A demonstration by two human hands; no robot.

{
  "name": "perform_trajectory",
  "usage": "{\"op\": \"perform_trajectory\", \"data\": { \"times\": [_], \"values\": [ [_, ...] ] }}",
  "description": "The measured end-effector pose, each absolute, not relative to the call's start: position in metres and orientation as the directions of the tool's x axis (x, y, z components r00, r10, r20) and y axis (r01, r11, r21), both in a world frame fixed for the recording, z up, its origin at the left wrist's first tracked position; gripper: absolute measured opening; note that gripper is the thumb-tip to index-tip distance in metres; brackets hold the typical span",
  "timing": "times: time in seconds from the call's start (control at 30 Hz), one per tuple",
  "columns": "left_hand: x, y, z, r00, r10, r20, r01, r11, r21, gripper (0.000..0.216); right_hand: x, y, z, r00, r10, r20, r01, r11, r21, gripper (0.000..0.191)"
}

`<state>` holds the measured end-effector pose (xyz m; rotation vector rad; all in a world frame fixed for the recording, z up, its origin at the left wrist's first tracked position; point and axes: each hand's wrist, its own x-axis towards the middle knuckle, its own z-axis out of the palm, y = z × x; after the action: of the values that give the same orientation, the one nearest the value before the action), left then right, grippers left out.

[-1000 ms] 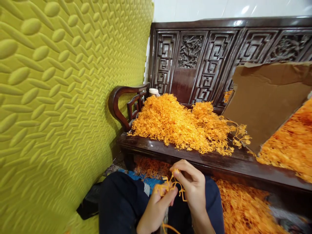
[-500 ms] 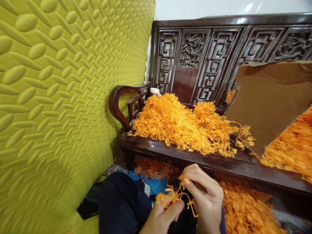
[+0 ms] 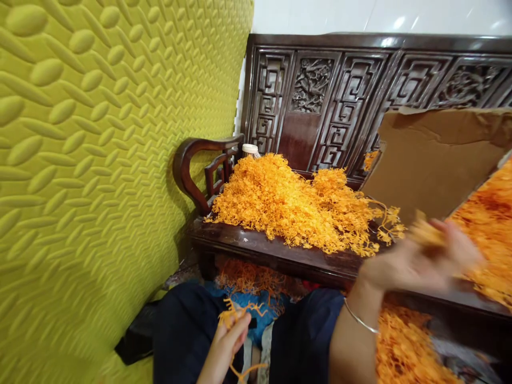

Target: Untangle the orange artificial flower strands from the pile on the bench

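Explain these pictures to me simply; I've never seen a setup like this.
There is no machine here: a person works with two bare hands. The view comes from a camera worn on the head, looking forward and down, so it shows roughly what the wearer sees. On the dark wooden bench lies a heap of orange strands, with a cardboard sheet to its right. The left hand pinches a small orange sprig. The right hand is blurred; something orange shows at its fingers, but its grip is unclear.
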<state>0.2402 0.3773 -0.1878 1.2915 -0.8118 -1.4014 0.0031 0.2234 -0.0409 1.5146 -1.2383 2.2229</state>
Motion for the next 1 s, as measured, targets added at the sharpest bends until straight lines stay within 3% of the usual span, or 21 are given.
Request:
{"op": "perform_trajectory", "data": {
  "times": [0.1,0.2,0.3,0.37,0.43,0.57,0.73,1.0],
  "values": [
    [0.237,0.368,-0.172,0.086,-0.980,-0.181,0.146,-0.168,0.975,0.061,0.028,0.205,-0.063,-0.124,-0.554,0.823,-0.627,-0.600,-0.498,0.043],
    [0.232,0.365,-0.170,0.087,-0.989,-0.123,0.042,-0.120,0.992,0.056,0.053,0.223,-0.082,0.193,-0.769,0.609,-0.494,-0.613,-0.617,0.032],
    [0.229,0.363,-0.177,0.148,-0.984,-0.099,-0.081,-0.112,0.990,0.047,0.081,0.272,-0.095,0.509,-0.716,0.478,-0.243,-0.652,-0.718,0.027],
    [0.230,0.361,-0.181,0.163,-0.984,-0.076,-0.159,-0.102,0.982,0.038,0.096,0.304,-0.103,0.654,-0.629,0.420,-0.227,-0.693,-0.684,0.039],
    [0.232,0.359,-0.183,0.155,-0.986,-0.055,-0.221,-0.089,0.971,0.029,0.106,0.324,-0.111,0.655,-0.650,0.385,-0.334,-0.706,-0.624,0.045],
    [0.235,0.358,-0.183,0.185,-0.982,-0.044,-0.310,-0.101,0.946,0.027,0.105,0.327,-0.123,0.583,-0.721,0.375,-0.498,-0.682,-0.536,0.013],
    [0.223,0.367,-0.178,0.115,-0.990,-0.086,-0.255,-0.113,0.960,0.040,0.093,0.319,-0.126,0.556,-0.699,0.449,-0.347,-0.687,-0.639,0.012],
    [0.205,0.367,-0.138,-0.053,-0.994,-0.096,-0.064,-0.093,0.994,0.038,0.088,0.327,-0.124,0.118,-0.810,0.575,-0.146,-0.587,-0.796,0.014]
  ]
}}
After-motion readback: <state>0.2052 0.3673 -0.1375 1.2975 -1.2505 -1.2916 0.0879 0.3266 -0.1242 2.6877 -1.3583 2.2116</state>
